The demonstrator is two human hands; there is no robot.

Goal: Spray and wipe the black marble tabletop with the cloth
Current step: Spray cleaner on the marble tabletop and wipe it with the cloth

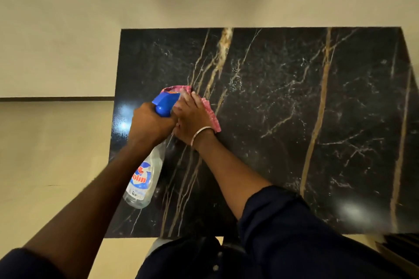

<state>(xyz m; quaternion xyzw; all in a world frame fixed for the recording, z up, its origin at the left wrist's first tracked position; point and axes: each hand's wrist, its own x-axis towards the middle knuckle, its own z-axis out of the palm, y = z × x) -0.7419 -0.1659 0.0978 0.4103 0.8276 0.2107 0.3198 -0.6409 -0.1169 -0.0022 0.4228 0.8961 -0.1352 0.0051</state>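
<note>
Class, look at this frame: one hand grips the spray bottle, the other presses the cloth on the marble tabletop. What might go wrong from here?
1. The blue head of the spray bottle sits right against the right hand, so a squeeze would likely wet that hand or the cloth, not the tabletop.
2. The left hand grips only the bottle's neck, near the tabletop's left edge; a slip might drop it onto the floor.
</note>
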